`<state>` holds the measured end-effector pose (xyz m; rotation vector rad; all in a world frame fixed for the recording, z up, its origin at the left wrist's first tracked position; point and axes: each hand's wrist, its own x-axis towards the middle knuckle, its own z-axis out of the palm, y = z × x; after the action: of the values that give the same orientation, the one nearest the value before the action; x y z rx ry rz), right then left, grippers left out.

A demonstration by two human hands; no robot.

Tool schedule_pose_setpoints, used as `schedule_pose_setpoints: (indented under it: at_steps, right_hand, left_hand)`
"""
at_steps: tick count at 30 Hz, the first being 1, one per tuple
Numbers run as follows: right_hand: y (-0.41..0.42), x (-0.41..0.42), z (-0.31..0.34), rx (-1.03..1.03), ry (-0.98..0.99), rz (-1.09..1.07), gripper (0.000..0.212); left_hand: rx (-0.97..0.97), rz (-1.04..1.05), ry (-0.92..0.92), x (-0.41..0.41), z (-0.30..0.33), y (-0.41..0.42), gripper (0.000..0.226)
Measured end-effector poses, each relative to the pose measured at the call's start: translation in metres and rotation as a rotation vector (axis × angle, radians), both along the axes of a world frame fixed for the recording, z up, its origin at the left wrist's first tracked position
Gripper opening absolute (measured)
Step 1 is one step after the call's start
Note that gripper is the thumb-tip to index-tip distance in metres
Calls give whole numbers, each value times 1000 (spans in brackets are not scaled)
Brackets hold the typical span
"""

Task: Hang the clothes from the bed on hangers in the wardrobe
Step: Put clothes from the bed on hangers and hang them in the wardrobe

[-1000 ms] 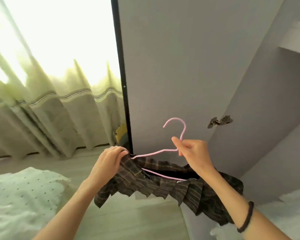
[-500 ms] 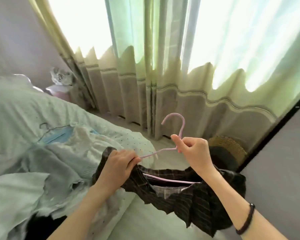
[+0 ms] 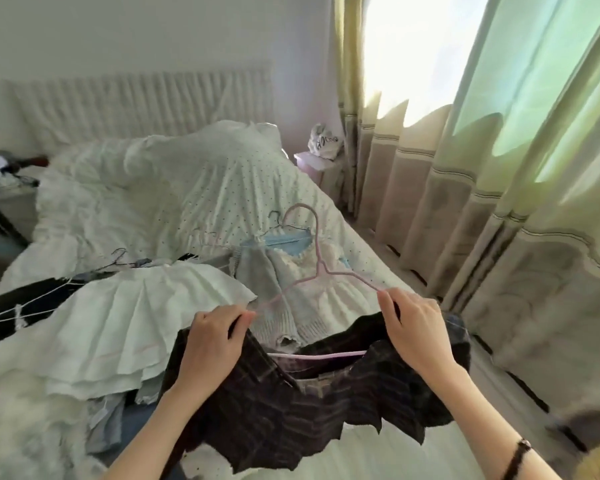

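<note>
Skirt (image 3: 291, 410), dark plaid, pleated: held in the air above the near edge of the bed (image 3: 194, 188), waistband stretched over a pink hanger (image 3: 317, 271). Hanger's lower bar shows inside the waistband opening; its hook points up and away. Left hand (image 3: 212, 344) pinches the waistband together with the hanger's left shoulder, fingers curled. Right hand (image 3: 418, 330) grips the waistband at the hanger's right shoulder, fingers curled over the cloth. Dark band (image 3: 520, 455) on the right wrist.

On the bed beyond the skirt: white pleated skirt (image 3: 125, 323) to the left, grey-and-white knit (image 3: 291, 292) in the middle with a blue piece (image 3: 284, 241) behind it. White hanger (image 3: 21, 311) lies on dark cloth at the left edge. Curtains (image 3: 465, 202) hang to the right, backlit. White bag (image 3: 324, 142) sits on a pink stand beside the bed's far corner.
</note>
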<state>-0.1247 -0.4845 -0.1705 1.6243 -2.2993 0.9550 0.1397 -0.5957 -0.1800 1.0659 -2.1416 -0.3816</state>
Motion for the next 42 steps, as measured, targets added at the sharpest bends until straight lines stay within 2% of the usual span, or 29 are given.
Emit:
schedule_pose_setpoints:
  at_steps: [3,6,14,18,23,29,32,36,42]
  right_hand:
    - [-24,-15,-4,63,77,10,58]
    - [-45,-33,-15,127,137,79,64]
    - [-114,-46,-8,-12,181,67,59]
    - [-162,-55,-5,-51,160,47,56]
    - [-236,-67,-18,21,128,51,49]
    - [-351,-87,-55,272,54,70,49]
    - [-405,-95,-86,364,43,82,47]
    - [-464,-103,-131,483,86,99,47]
    - [-535,-132,-181,461,88,60,46]
  left_hand:
    - [47,140,-7,2,-4,-2,23]
    - [129,212,-35,-1,-10,-1,13]
    - [170,394,-58,-10,9,-36,19]
    - [229,399,-39,-22,19,-82,23]
    - [303,360,-34,-36,6,-162,22]
    - [391,320,-246,-57,-33,-290,26]
    - [466,296,-343,-67,-72,-347,27]
    - [534,295,-383,-78,-131,-402,27]
    - [443,277,-403,-105,-181,-477,25]
